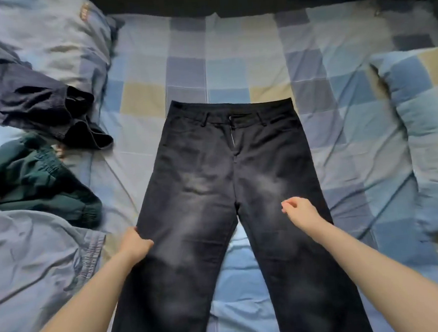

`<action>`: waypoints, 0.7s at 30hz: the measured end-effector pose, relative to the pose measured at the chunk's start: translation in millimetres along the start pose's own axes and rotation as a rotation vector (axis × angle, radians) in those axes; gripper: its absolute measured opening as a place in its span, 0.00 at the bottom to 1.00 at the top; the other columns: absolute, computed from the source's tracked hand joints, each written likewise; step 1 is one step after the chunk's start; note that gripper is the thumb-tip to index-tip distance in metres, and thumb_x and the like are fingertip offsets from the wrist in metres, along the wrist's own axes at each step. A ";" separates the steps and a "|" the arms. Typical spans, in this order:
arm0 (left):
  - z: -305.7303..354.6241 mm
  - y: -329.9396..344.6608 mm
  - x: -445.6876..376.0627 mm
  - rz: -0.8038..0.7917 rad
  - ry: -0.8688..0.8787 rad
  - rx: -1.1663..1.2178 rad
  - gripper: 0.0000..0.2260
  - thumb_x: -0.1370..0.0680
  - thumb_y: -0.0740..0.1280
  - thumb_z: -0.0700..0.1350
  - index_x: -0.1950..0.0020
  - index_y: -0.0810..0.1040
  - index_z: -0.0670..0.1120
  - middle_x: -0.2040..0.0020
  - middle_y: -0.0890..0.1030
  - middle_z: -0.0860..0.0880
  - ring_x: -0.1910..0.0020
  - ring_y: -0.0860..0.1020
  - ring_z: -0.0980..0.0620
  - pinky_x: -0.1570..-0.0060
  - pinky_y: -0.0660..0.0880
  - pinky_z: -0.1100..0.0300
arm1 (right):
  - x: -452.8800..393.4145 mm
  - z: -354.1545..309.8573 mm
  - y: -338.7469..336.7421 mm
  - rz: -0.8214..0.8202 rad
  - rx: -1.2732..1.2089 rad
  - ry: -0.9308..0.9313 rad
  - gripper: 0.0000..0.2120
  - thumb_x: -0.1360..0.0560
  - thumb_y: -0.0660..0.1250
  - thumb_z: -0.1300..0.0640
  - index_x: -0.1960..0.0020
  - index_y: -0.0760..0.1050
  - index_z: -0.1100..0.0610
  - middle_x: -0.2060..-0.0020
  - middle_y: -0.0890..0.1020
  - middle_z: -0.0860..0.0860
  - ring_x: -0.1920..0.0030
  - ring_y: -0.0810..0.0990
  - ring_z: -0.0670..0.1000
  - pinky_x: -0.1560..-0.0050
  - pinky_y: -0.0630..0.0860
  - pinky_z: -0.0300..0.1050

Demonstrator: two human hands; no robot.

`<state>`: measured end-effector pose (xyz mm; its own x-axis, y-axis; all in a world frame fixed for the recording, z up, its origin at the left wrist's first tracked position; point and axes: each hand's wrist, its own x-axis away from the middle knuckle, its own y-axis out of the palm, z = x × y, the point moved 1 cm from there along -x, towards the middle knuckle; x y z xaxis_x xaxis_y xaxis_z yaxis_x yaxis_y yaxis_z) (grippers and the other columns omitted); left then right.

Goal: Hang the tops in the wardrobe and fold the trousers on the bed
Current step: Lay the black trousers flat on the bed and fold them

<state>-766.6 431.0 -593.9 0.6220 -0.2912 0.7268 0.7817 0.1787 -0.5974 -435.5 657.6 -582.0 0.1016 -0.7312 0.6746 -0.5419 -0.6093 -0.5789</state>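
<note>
One bed [244,60], spread with a checked sheet of blue, grey and pale yellow squares, fills nearly the whole view. Laid flat down its middle is a pair of black trousers [213,171], front side up, waistband at the far end and the two legs spreading apart toward the person, with faded grey patches on both thighs. To the right a rumpled checked duvet [422,130] is heaped; at the near left lies a grey-blue garment [37,256]. Beyond that sits a crumpled dark green garment [37,178], and farther still a dark navy garment [32,101], partly over a pillow [56,42]. The left hand [136,243] grips the outer edge of the trousers' left leg at about thigh height, thumb on top of the cloth and fingers curled under the seam. The right hand [300,210] is over the other leg's thigh, near its outer side, its fingers [286,205] loosely curled and holding nothing; whether they touch the fabric I cannot tell.
</note>
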 end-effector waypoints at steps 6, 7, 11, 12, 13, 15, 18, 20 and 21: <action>-69.5 12.9 -12.0 0.029 -0.023 -0.089 0.18 0.26 0.72 0.37 0.38 0.74 0.34 0.42 0.79 0.35 0.42 0.77 0.37 0.40 0.73 0.47 | 31.9 10.5 92.4 -0.271 -0.308 0.215 0.11 0.20 0.60 0.56 0.44 0.74 0.63 0.56 0.81 0.57 0.61 0.80 0.52 0.63 0.77 0.40; -77.4 14.0 -13.6 0.035 -0.022 -0.091 0.19 0.26 0.72 0.38 0.38 0.74 0.34 0.41 0.79 0.35 0.42 0.77 0.37 0.40 0.73 0.47 | 36.8 8.3 106.5 -0.306 -0.334 0.241 0.12 0.19 0.59 0.56 0.44 0.73 0.64 0.59 0.80 0.56 0.64 0.78 0.51 0.65 0.75 0.39; -98.0 13.8 -23.7 -0.003 -0.010 -0.036 0.15 0.22 0.68 0.39 0.38 0.75 0.34 0.42 0.80 0.37 0.43 0.78 0.39 0.41 0.74 0.48 | 45.6 -5.1 158.5 -0.419 -0.454 0.321 0.11 0.20 0.61 0.53 0.44 0.71 0.60 0.60 0.73 0.54 0.61 0.76 0.51 0.63 0.71 0.41; -99.5 13.1 -23.0 -0.030 0.015 0.031 0.12 0.22 0.68 0.38 0.39 0.77 0.35 0.45 0.81 0.39 0.46 0.79 0.42 0.45 0.76 0.50 | 45.3 -7.3 167.3 -0.414 -0.433 0.321 0.12 0.21 0.63 0.52 0.42 0.70 0.58 0.54 0.76 0.55 0.53 0.79 0.53 0.57 0.74 0.43; -101.5 10.7 -20.7 -0.035 0.044 0.116 0.09 0.21 0.67 0.37 0.42 0.78 0.37 0.47 0.82 0.41 0.51 0.80 0.45 0.51 0.76 0.54 | 45.0 -9.1 174.9 -0.397 -0.422 0.312 0.11 0.21 0.64 0.53 0.42 0.70 0.57 0.50 0.77 0.54 0.49 0.80 0.54 0.52 0.75 0.45; -110.4 1.7 -13.7 0.045 0.092 0.278 0.03 0.21 0.68 0.39 0.49 0.80 0.41 0.54 0.83 0.46 0.59 0.78 0.53 0.62 0.73 0.63 | 46.2 -11.2 186.6 -0.371 -0.480 0.288 0.06 0.22 0.64 0.57 0.46 0.72 0.55 0.52 0.79 0.54 0.54 0.78 0.53 0.49 0.75 0.48; -143.4 -6.9 -3.3 0.065 -0.003 0.417 0.05 0.22 0.70 0.45 0.53 0.78 0.45 0.57 0.81 0.48 0.63 0.77 0.55 0.65 0.71 0.62 | 53.4 -6.2 196.9 -0.312 -0.591 0.268 0.03 0.21 0.62 0.59 0.51 0.74 0.53 0.53 0.79 0.53 0.55 0.77 0.51 0.48 0.76 0.50; -170.4 -1.9 7.9 -0.102 -0.006 0.363 0.05 0.24 0.72 0.43 0.51 0.80 0.43 0.56 0.83 0.48 0.63 0.79 0.57 0.66 0.74 0.66 | 66.7 4.5 201.8 -0.369 -0.584 0.321 0.02 0.21 0.63 0.55 0.50 0.73 0.53 0.48 0.80 0.53 0.49 0.79 0.52 0.47 0.75 0.49; -183.7 2.2 14.6 -0.188 -0.001 0.321 0.06 0.25 0.72 0.40 0.49 0.80 0.41 0.55 0.84 0.47 0.62 0.81 0.57 0.65 0.76 0.68 | 75.8 11.5 205.6 -0.419 -0.559 0.352 0.06 0.22 0.65 0.53 0.47 0.73 0.53 0.46 0.80 0.53 0.45 0.80 0.53 0.48 0.74 0.48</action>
<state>-763.9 254.5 -646.8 0.4661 -0.3462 0.8142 0.8564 0.4076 -0.3169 -529.6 473.4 -655.2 0.1708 -0.2767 0.9457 -0.8661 -0.4997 0.0102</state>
